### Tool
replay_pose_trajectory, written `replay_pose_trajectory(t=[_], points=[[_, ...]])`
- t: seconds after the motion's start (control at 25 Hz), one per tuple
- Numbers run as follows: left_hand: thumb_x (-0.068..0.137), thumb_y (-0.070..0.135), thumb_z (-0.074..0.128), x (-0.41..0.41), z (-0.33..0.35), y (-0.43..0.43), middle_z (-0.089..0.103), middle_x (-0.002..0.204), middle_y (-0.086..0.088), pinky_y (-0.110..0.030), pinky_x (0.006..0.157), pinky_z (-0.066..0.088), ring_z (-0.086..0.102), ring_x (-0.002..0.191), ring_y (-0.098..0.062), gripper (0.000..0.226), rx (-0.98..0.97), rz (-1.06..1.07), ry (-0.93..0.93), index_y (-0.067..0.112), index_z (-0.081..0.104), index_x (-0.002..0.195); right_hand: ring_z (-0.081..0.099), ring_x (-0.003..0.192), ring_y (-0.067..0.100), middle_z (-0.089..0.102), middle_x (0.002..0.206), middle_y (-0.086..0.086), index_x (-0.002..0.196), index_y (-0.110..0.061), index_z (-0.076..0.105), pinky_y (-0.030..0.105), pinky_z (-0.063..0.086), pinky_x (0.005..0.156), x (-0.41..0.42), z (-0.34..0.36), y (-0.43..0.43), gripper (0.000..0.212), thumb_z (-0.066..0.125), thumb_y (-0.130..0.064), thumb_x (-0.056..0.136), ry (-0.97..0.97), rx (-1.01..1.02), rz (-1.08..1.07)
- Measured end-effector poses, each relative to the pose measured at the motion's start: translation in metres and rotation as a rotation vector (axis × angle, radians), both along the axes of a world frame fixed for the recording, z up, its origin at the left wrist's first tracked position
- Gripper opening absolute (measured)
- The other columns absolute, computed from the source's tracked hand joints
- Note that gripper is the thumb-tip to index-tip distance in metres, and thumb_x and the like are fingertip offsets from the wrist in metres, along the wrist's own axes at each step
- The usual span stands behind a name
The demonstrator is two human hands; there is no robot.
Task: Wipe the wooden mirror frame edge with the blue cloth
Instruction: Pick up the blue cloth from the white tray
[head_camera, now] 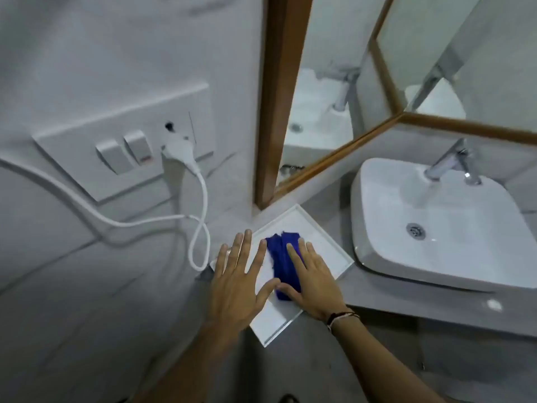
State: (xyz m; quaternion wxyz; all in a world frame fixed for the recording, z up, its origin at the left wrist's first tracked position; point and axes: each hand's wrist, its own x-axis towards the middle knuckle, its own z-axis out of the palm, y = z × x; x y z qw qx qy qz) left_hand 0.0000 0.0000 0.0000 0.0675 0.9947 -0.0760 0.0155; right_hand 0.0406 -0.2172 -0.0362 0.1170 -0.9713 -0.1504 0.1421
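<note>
A blue cloth (280,258) lies bunched on a white tray (325,239) on the grey counter. My right hand (312,282) rests flat on the cloth's right side, fingers spread, thumb against its near end. My left hand (236,279) hovers flat over the tray's left half, fingers apart, holding nothing. The wooden mirror frame (280,91) rises just behind the tray, its left edge upright and its bottom edge (340,154) running to the right.
A white basin (374,251) with a chrome tap (449,162) sits right of the tray. On the left wall a switch panel (87,146) holds a white plug (180,151) whose cable (200,228) loops down near the tray's left corner.
</note>
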Motion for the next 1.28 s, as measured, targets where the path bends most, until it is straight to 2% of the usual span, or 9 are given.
replay_pose_trajectory(t=[0.2,0.36,0.6,0.72,0.84,0.92,1.04,1.12,1.28], points=[[0.101,0.083,0.032,0.006,-0.076,0.015,0.039,0.178,-0.019,-0.059,0.133,0.029,0.041,0.163,-0.042,0.098,0.110,0.034,0.056,0.017,0.049,0.171,-0.007,0.173,0.044,-0.015,0.187,0.008,0.177,-0.032,-0.006,0.056,0.008,0.139,0.038,-0.092,0.030,0.085,0.039,-0.065,0.112,0.021,-0.090,-0.084],[0.099,0.082,0.035,0.012,-0.084,0.022,0.040,0.177,-0.019,-0.061,0.129,0.037,0.042,0.162,-0.043,0.097,0.144,0.016,-0.022,0.017,0.049,0.170,0.015,0.172,0.043,0.015,0.186,0.009,0.177,-0.024,0.020,0.054,0.022,0.137,0.037,-0.116,0.041,0.071,0.056,-0.031,0.115,-0.108,-0.065,-0.145],[0.103,0.082,0.012,0.004,0.000,0.008,0.003,0.187,-0.011,-0.051,0.141,0.003,0.001,0.172,-0.032,0.098,0.059,0.010,-0.008,0.022,0.021,0.180,0.047,0.159,0.024,0.041,0.177,0.003,0.170,-0.028,0.036,0.038,0.038,0.133,0.000,-0.032,0.038,0.061,0.058,-0.023,0.113,0.027,0.160,-0.211],[0.105,0.077,0.043,0.004,0.081,-0.011,0.033,0.181,-0.012,-0.050,0.126,0.023,0.036,0.165,-0.035,0.089,0.012,-0.075,-0.160,0.018,0.048,0.171,0.050,0.158,0.014,0.048,0.171,-0.018,0.162,-0.038,0.047,0.023,0.037,0.129,-0.015,0.057,0.031,0.097,0.054,0.019,0.084,-0.196,0.443,-0.277],[0.096,0.077,0.053,0.032,0.183,-0.027,0.039,0.176,-0.009,-0.043,0.120,0.032,0.054,0.156,-0.034,0.089,-0.013,-0.147,-0.371,0.020,0.059,0.165,0.046,0.158,0.000,0.049,0.161,-0.041,0.156,-0.043,0.057,0.006,0.030,0.124,0.011,0.159,0.015,0.108,0.048,0.025,0.073,-0.557,0.686,-0.311],[0.105,0.076,0.047,0.055,0.265,-0.036,0.033,0.180,-0.008,-0.040,0.127,0.026,0.045,0.161,-0.031,0.084,-0.070,-0.151,-0.526,0.021,0.053,0.169,0.058,0.148,0.004,0.057,0.161,-0.028,0.153,-0.039,0.061,0.005,0.034,0.121,0.034,0.251,0.006,0.086,0.050,0.020,0.091,-0.662,0.823,-0.355],[0.113,0.072,0.025,0.086,0.399,-0.045,0.013,0.188,-0.010,-0.045,0.135,0.017,0.017,0.173,-0.030,0.084,-0.172,-0.103,-0.789,0.019,0.029,0.179,0.066,0.134,-0.001,0.054,0.164,-0.023,0.160,-0.036,0.053,-0.003,0.035,0.110,0.064,0.374,-0.004,0.086,0.049,0.023,0.096,-0.866,0.895,-0.341],[0.116,0.067,0.021,0.106,0.491,-0.045,0.004,0.189,-0.013,-0.054,0.138,0.015,0.005,0.175,-0.030,0.084,-0.230,-0.027,-0.956,0.014,0.018,0.181,0.064,0.136,0.016,0.054,0.159,-0.024,0.162,-0.031,0.051,0.003,0.039,0.109,0.081,0.449,-0.010,0.083,0.051,0.020,0.097,-1.044,0.907,-0.322],[0.116,0.065,0.022,0.127,0.634,-0.024,0.004,0.188,-0.015,-0.059,0.140,0.008,0.003,0.174,-0.034,0.084,-0.120,0.120,-1.135,0.012,0.016,0.181,0.073,0.111,0.040,0.067,0.149,0.011,0.164,-0.012,0.048,0.052,0.062,0.098,0.104,0.542,-0.018,0.065,0.052,0.012,0.104,-1.183,0.941,-0.258]])
